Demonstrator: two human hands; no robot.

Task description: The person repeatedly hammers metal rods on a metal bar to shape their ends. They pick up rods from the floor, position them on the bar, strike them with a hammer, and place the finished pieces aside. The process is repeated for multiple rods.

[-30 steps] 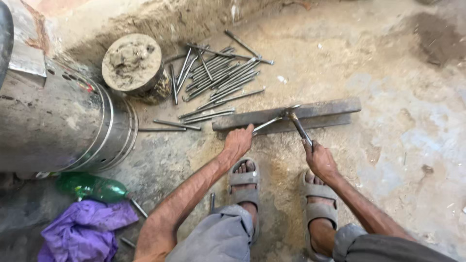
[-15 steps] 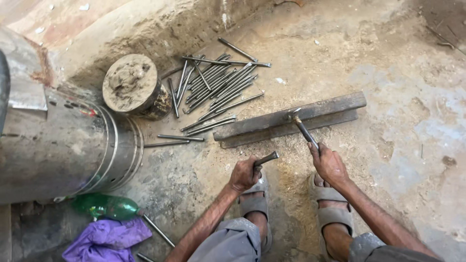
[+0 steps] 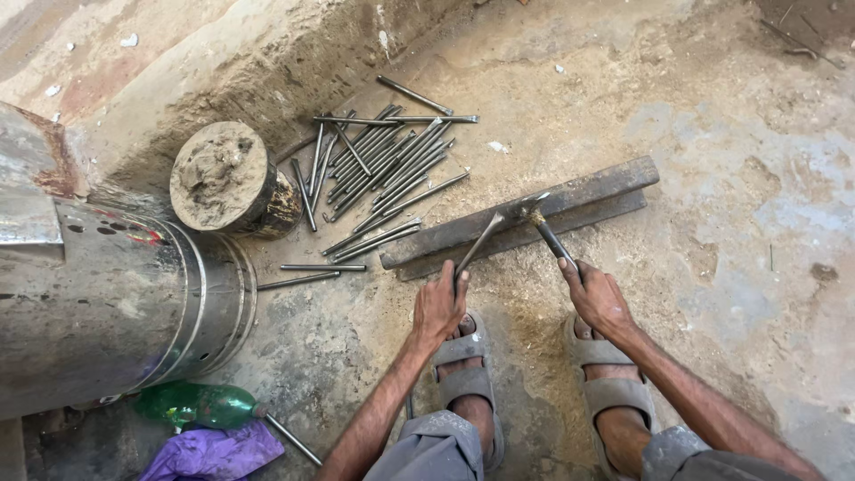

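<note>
At floor's left edge lies a big metal drum (image 3: 98,303), w/ a mud-topped can (image 3: 223,178) just beside it. Mid-floor, a long iron bar (image 3: 588,196) runs diagonally; a pile of rods (image 3: 383,165) sits near its upper-left side. Green bottle (image 3: 196,405) and purple cloth (image 3: 214,452) at bottom-left corner. Left hand (image 3: 439,307), grip clenched on a rod (image 3: 478,248) resting on the bar. Right hand (image 3: 598,298), grip clenched on hammer (image 3: 545,228), head touching the bar.

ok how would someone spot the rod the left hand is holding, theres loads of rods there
Find the long dark steel bar lying on the dirt floor ahead of the sandalled feet. One thin rod leans onto it, gripped by the left hand. Unlike the loose rod pile beyond, it is held, its tip meeting the hammer.
</note>
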